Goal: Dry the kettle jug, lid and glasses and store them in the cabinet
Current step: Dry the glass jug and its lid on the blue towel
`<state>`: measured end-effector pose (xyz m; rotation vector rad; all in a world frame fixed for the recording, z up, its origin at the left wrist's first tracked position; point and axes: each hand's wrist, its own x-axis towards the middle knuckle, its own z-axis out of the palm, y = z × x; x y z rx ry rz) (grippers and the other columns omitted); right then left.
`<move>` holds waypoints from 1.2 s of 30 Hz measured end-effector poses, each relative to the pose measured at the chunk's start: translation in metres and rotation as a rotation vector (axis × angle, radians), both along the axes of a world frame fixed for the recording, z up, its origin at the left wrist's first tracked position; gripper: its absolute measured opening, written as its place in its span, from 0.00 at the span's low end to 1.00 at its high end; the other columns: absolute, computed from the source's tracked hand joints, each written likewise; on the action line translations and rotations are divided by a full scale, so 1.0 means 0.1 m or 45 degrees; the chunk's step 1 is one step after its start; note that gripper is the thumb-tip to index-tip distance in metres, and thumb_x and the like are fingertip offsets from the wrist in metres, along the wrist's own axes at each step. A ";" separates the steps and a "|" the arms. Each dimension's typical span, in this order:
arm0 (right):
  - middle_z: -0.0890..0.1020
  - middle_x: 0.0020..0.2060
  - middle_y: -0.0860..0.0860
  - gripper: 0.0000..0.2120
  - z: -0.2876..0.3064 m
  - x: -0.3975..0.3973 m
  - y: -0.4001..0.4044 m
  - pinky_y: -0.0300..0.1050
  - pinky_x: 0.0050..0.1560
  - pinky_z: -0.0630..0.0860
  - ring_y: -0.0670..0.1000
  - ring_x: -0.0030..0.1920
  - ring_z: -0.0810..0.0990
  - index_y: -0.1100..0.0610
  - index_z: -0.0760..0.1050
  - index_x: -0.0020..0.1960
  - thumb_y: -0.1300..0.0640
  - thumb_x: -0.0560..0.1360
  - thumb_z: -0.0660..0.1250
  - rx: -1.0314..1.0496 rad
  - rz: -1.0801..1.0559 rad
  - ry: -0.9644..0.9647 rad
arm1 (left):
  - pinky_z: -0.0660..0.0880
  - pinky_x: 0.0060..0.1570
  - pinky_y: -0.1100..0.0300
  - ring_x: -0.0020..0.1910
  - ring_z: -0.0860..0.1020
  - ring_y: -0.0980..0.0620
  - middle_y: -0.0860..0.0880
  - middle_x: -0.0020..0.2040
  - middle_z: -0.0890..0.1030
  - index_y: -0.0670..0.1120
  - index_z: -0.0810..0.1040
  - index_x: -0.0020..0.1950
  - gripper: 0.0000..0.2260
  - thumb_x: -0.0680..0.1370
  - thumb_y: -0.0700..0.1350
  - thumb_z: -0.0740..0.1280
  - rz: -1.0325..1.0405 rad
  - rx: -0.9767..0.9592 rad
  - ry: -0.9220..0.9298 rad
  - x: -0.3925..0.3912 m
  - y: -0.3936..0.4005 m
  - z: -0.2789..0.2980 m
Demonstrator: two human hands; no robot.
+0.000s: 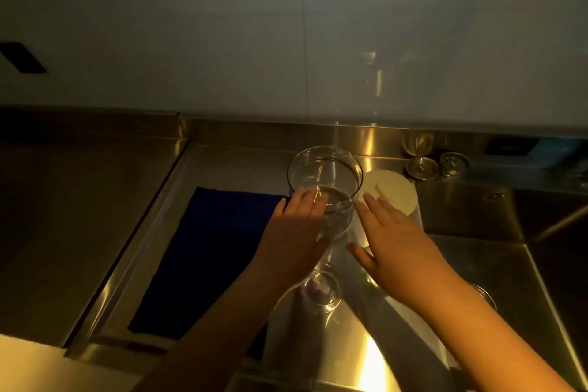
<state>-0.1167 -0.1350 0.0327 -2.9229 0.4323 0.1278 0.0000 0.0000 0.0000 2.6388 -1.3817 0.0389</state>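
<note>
Open hands (350, 232) flank the upright glass jug (324, 181) near the counter's back edge.

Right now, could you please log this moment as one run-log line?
left hand: open, at glass jug | right hand: open, beside jug | lid: right of jug | blue cloth: flat, left

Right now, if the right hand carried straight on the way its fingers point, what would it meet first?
Most likely the pale round lid. The right hand is open, fingers straight, pointing up and slightly left, and its fingertips already overlap the lid's near edge. The glass jug stands just left of that line. Depth is unclear, so contact can't be confirmed.
</note>
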 end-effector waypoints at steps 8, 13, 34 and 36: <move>0.50 0.76 0.54 0.34 -0.27 0.45 -0.10 0.44 0.72 0.47 0.53 0.75 0.47 0.54 0.47 0.76 0.45 0.77 0.59 0.062 0.076 -0.116 | 0.53 0.71 0.50 0.75 0.56 0.46 0.44 0.76 0.60 0.45 0.57 0.75 0.31 0.76 0.55 0.61 -0.105 -0.035 -0.005 0.37 -0.17 -0.22; 0.52 0.76 0.55 0.34 -0.46 0.63 0.01 0.45 0.72 0.47 0.54 0.75 0.49 0.56 0.49 0.76 0.47 0.77 0.60 0.069 0.032 -0.112 | 0.49 0.72 0.53 0.76 0.53 0.48 0.44 0.77 0.57 0.44 0.55 0.76 0.30 0.79 0.54 0.60 -0.200 -0.021 -0.006 0.55 -0.10 -0.38; 0.73 0.64 0.63 0.31 -0.98 0.94 0.68 0.53 0.69 0.55 0.63 0.68 0.66 0.66 0.67 0.67 0.69 0.66 0.72 -0.198 -0.416 -0.480 | 0.41 0.72 0.55 0.74 0.59 0.46 0.43 0.71 0.68 0.42 0.64 0.72 0.24 0.77 0.46 0.65 -0.559 -0.236 -0.030 0.95 0.02 -0.69; 0.74 0.62 0.63 0.30 -1.01 0.95 0.68 0.55 0.69 0.58 0.63 0.67 0.68 0.66 0.68 0.65 0.69 0.65 0.73 -0.197 -0.406 -0.523 | 0.43 0.72 0.54 0.73 0.61 0.45 0.42 0.70 0.69 0.41 0.66 0.70 0.23 0.77 0.45 0.66 -0.570 -0.271 -0.028 0.95 0.03 -0.69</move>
